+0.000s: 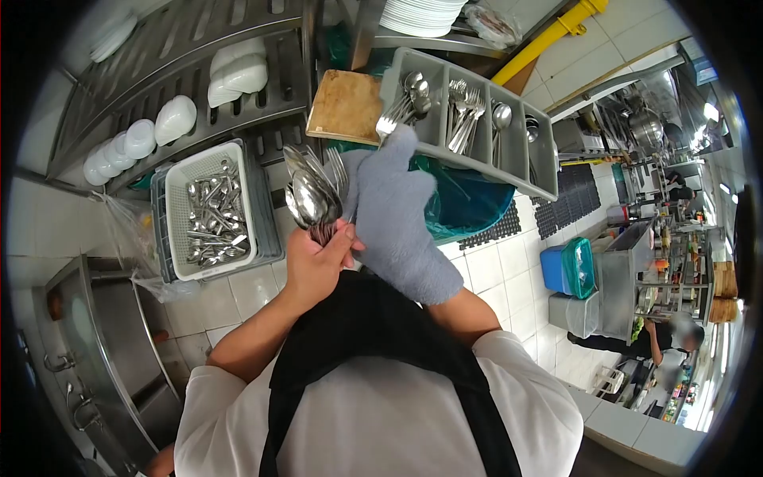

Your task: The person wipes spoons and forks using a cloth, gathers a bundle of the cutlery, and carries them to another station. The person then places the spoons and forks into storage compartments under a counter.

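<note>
My left hand (316,266) is closed around a bunch of spoons and forks (312,191), their heads pointing up and away from me. A grey-blue cloth (393,211) covers my right hand (397,230), hiding its fingers; it is beside the bunch. One fork (338,171) stands at the bunch's right side, touching or close to the cloth. Past the cloth lies a grey cutlery tray (445,151) with several compartments. Spoons (415,83) lie in its left compartment, forks (467,115) in the one beside it, and more spoons (501,119) further right.
At left stands a white basket (181,230) of jumbled cutlery. A wooden board (346,103) lies by the tray. Beneath the tray is a bin with a green liner (457,203). White bowls (175,119) sit on a metal rack. A sink (111,342) is lower left. A person (668,338) works far right.
</note>
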`<act>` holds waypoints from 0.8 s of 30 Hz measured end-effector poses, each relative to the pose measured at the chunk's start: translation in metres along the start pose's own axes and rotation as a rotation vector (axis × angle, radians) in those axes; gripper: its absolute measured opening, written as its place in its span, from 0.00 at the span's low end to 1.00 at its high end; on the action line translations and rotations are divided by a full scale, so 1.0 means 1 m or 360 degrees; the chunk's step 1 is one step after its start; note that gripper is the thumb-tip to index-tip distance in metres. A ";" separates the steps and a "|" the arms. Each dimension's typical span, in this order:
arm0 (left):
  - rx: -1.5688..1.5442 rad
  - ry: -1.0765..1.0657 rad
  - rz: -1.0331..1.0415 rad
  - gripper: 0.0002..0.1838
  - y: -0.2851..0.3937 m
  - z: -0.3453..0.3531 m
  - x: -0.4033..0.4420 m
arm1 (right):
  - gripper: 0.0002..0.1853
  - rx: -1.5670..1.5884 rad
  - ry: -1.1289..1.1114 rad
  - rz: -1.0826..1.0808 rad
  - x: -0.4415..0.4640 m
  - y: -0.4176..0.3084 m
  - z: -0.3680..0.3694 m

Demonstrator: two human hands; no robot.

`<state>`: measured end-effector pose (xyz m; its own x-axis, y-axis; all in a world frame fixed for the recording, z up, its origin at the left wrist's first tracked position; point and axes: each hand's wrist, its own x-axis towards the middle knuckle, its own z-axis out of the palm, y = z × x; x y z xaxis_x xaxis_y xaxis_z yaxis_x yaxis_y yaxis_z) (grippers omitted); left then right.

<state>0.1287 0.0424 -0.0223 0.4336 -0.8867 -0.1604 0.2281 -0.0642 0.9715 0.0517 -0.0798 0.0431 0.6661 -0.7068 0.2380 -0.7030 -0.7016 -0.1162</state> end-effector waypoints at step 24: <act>-0.0442 -0.0252 -0.0364 0.14 -0.021 -0.007 -0.012 | 0.19 -0.0519 -0.0313 0.0762 0.089 0.166 -0.006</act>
<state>0.1249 0.0575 -0.0420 0.2095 -0.9249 -0.3173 0.5400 -0.1611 0.8261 -0.0075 -0.2590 0.0505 0.2691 -0.9620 0.0463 -0.9550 -0.2603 0.1423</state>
